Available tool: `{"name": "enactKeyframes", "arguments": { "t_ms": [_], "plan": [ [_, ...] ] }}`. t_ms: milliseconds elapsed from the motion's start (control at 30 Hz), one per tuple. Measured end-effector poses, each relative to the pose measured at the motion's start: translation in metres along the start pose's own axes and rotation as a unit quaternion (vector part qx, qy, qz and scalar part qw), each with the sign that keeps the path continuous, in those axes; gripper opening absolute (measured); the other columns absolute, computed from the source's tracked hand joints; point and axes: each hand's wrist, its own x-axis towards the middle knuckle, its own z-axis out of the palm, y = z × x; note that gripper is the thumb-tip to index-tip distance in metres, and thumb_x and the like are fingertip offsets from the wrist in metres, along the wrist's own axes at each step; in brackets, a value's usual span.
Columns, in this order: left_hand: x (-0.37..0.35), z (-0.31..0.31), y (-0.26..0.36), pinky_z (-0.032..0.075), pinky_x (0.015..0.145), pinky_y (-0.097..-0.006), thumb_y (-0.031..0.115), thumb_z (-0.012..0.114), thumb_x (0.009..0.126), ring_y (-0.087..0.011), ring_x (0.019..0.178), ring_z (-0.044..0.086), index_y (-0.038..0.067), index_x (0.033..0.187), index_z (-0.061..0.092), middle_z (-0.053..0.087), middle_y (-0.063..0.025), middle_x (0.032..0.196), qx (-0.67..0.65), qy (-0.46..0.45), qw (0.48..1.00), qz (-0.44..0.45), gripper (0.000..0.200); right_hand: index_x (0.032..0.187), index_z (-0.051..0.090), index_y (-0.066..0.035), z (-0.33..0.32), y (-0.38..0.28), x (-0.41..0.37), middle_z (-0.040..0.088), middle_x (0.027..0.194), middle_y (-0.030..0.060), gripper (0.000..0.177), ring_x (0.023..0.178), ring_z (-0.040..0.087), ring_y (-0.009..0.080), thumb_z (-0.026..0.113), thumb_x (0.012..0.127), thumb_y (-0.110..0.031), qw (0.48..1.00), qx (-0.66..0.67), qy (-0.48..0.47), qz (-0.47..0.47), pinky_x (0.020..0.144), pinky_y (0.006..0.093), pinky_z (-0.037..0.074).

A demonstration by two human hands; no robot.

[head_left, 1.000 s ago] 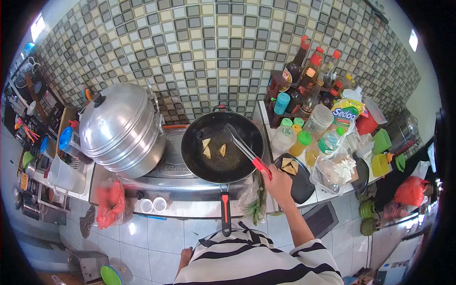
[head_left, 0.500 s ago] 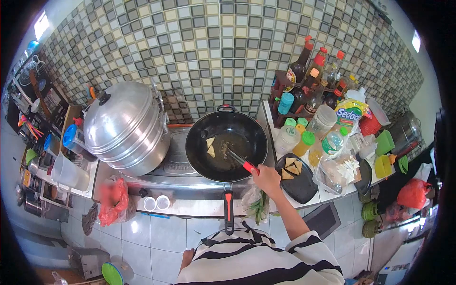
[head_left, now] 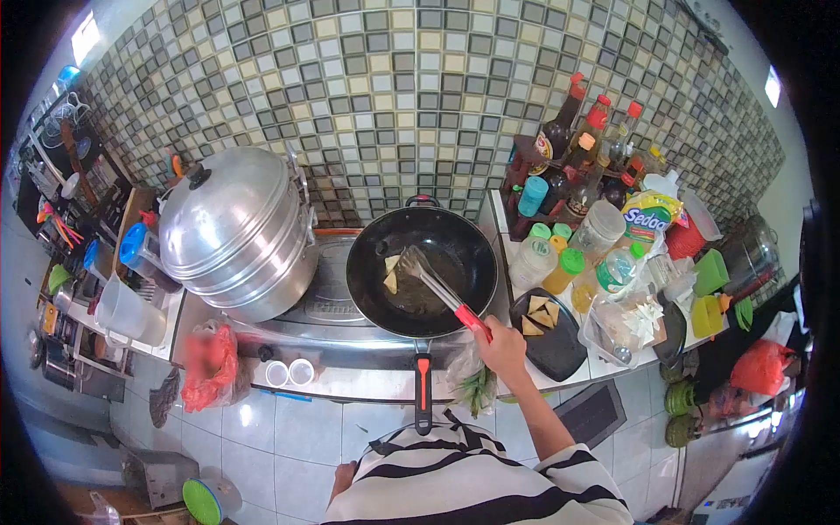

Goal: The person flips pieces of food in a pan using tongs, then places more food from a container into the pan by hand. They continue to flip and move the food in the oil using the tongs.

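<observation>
My right hand (head_left: pixel 502 344) is closed around the red grip of metal tongs (head_left: pixel 442 289). The tongs reach into a black wok (head_left: pixel 472 306) on the stove, and their tips are at the pale triangular food pieces (head_left: pixel 390 282) lying left of the wok's middle. A thin layer of oil shows on the wok's bottom. Right of the wok, a dark plate (head_left: pixel 553 350) carries several golden triangular pieces (head_left: pixel 541 313). My left hand (head_left: pixel 343 478) hangs low beside the striped shirt, away from the counter, with its fingers mostly hidden.
A large aluminium steamer pot (head_left: pixel 232 232) stands left of the wok. The wok's long handle (head_left: pixel 423 394) juts over the counter edge towards me. Sauce bottles (head_left: pixel 560 131), jars and a plastic box (head_left: pixel 617 328) crowd the right. Two white cups (head_left: pixel 289 374) sit at the front edge.
My right hand has moved a little down and right in view. The tongs' tips have shifted left and up, reaching the pale pieces.
</observation>
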Motion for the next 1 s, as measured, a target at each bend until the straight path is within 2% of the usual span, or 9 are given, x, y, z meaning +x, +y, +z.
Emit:
{"name": "enactKeyframes", "arguments": {
  "t_ms": [100, 200, 300, 367, 433, 667, 733, 767, 1000],
  "plan": [
    [-0.038, 0.005, -0.007, 0.044, 0.063, -0.0484, 0.033, 0.04, 0.079, -0.0377, 0.072, 0.059, 0.005, 0.082, 0.054, 0.06, -0.0199, 0.073, -0.024, 0.002, 0.999, -0.042, 0.032, 0.072, 0.05, -0.009, -0.004, 0.003, -0.007, 0.052, 0.052, 0.0137, 0.025, 0.047, 0.054, 0.0334, 0.054, 0.08, -0.032, 0.999, 0.024, 0.04, -0.003, 0.043, 0.0412, 0.041],
    [-0.015, -0.052, 0.038, 0.045, 0.062, -0.0476, 0.032, 0.041, 0.08, -0.0364, 0.071, 0.059, 0.003, 0.079, 0.054, 0.06, -0.0197, 0.07, 0.02, -0.009, 1.0, 0.014, 0.031, 0.071, 0.049, -0.009, -0.008, 0.003, -0.011, 0.051, 0.051, 0.0127, 0.023, 0.044, 0.053, 0.0313, 0.055, 0.08, -0.029, 0.996, 0.033, 0.084, -0.018, 0.041, 0.0384, 0.04],
    [-0.008, -0.048, 0.033, 0.045, 0.057, -0.0469, 0.028, 0.043, 0.08, -0.0354, 0.067, 0.06, 0.005, 0.077, 0.054, 0.059, -0.0188, 0.066, -0.048, -0.003, 0.998, -0.038, 0.025, 0.07, 0.048, -0.008, -0.01, 0.004, -0.013, 0.05, 0.05, 0.012, 0.022, 0.043, 0.052, 0.0298, 0.056, 0.08, -0.026, 0.991, 0.038, 0.122, -0.035, 0.04, 0.0365, 0.04],
    [-0.012, -0.055, 0.041, 0.046, 0.053, -0.0462, 0.025, 0.045, 0.079, -0.0349, 0.062, 0.06, 0.006, 0.077, 0.053, 0.059, -0.0177, 0.063, 0.037, 0.04, 0.995, 0.08, 0.021, 0.07, 0.048, -0.008, -0.013, 0.004, -0.014, 0.05, 0.049, 0.0117, 0.022, 0.043, 0.052, 0.0291, 0.056, 0.08, -0.026, 0.989, 0.036, 0.134, -0.042, 0.04, 0.0361, 0.039],
    [-0.013, -0.055, 0.042, 0.046, 0.052, -0.0462, 0.026, 0.045, 0.079, -0.035, 0.061, 0.06, 0.007, 0.077, 0.053, 0.059, -0.0174, 0.063, 0.04, 0.036, 0.996, 0.073, 0.021, 0.069, 0.048, -0.008, -0.016, 0.002, -0.014, 0.049, 0.049, 0.0114, 0.021, 0.042, 0.052, 0.0285, 0.056, 0.08, -0.025, 0.988, 0.036, 0.145, -0.05, 0.04, 0.0356, 0.039],
    [-0.019, -0.042, 0.037, 0.047, 0.055, -0.0466, 0.026, 0.043, 0.08, -0.0358, 0.066, 0.06, 0.009, 0.082, 0.054, 0.061, -0.018, 0.071, 0.029, 0.027, 0.999, 0.026, 0.021, 0.072, 0.049, -0.007, -0.019, 0.004, -0.016, 0.049, 0.049, 0.0105, 0.018, 0.042, 0.051, 0.0262, 0.057, 0.08, -0.021, 0.987, 0.026, 0.153, -0.05, 0.04, 0.0339, 0.037],
    [-0.046, 0.01, -0.004, 0.047, 0.055, -0.0467, 0.026, 0.043, 0.08, -0.0361, 0.067, 0.06, 0.009, 0.082, 0.054, 0.061, -0.0181, 0.072, 0.06, 0.007, 0.998, 0.024, 0.021, 0.072, 0.05, -0.007, -0.019, 0.004, -0.016, 0.047, 0.049, 0.0108, 0.017, 0.042, 0.051, 0.0262, 0.058, 0.08, -0.019, 0.986, 0.027, 0.157, -0.053, 0.04, 0.0332, 0.037],
    [0.007, 0.004, 0.002, 0.047, 0.056, -0.0469, 0.026, 0.043, 0.081, -0.0363, 0.068, 0.06, 0.009, 0.083, 0.055, 0.061, -0.0183, 0.073, 0.09, -0.013, 0.996, 0.021, 0.021, 0.073, 0.05, -0.007, -0.019, 0.005, -0.016, 0.047, 0.049, 0.0107, 0.016, 0.042, 0.051, 0.0262, 0.058, 0.08, -0.019, 0.985, 0.026, 0.161, -0.058, 0.04, 0.0333, 0.037],
    [0.006, 0.007, 0.003, 0.047, 0.056, -0.0474, 0.028, 0.044, 0.079, -0.0358, 0.066, 0.06, 0.009, 0.081, 0.054, 0.06, -0.0175, 0.069, 0.077, 0.014, 0.997, 0.029, 0.022, 0.071, 0.048, -0.008, -0.023, 0.005, -0.015, 0.051, 0.051, 0.0094, 0.02, 0.042, 0.052, 0.0259, 0.055, 0.081, -0.024, 0.983, 0.011, 0.169, -0.069, 0.04, 0.0337, 0.038]
  ]
}}
